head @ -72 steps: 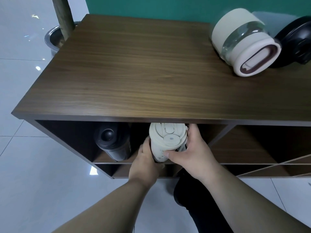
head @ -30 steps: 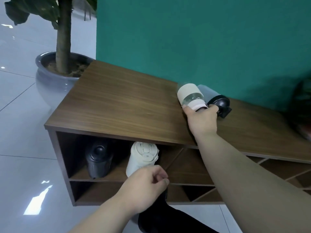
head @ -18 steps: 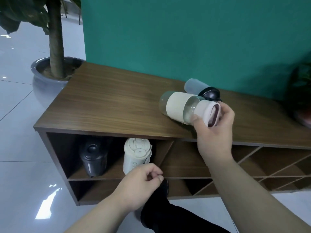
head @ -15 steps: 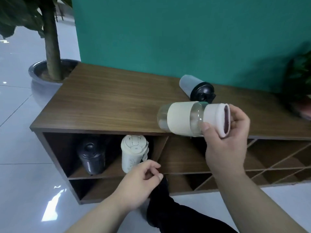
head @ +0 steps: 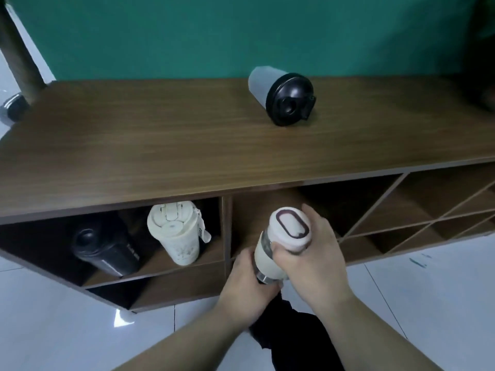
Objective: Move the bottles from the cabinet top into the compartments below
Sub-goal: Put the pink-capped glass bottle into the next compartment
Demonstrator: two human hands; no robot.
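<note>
A cream glass bottle with a pinkish lid (head: 288,231) is upright in front of the second upper compartment (head: 316,207) of the cabinet. My right hand (head: 313,253) grips it near the lid and my left hand (head: 249,282) holds its base. A grey bottle with a black lid (head: 278,99) lies on its side on the cabinet top (head: 160,140). In the left upper compartment stand a black bottle (head: 107,247) and a cream tumbler (head: 178,234).
Diagonal dividers form more compartments (head: 417,218) at the right. A plant trunk (head: 18,52) and its pot (head: 12,109) stand at the cabinet's left end. A teal wall (head: 241,30) runs behind. White floor tiles (head: 67,330) lie below; my dark trouser leg (head: 297,338) is between my arms.
My right hand lifted the cream glass bottle off the cabinet top and brought it down, turned upright, before the second compartment. My left hand rose and took its base.
</note>
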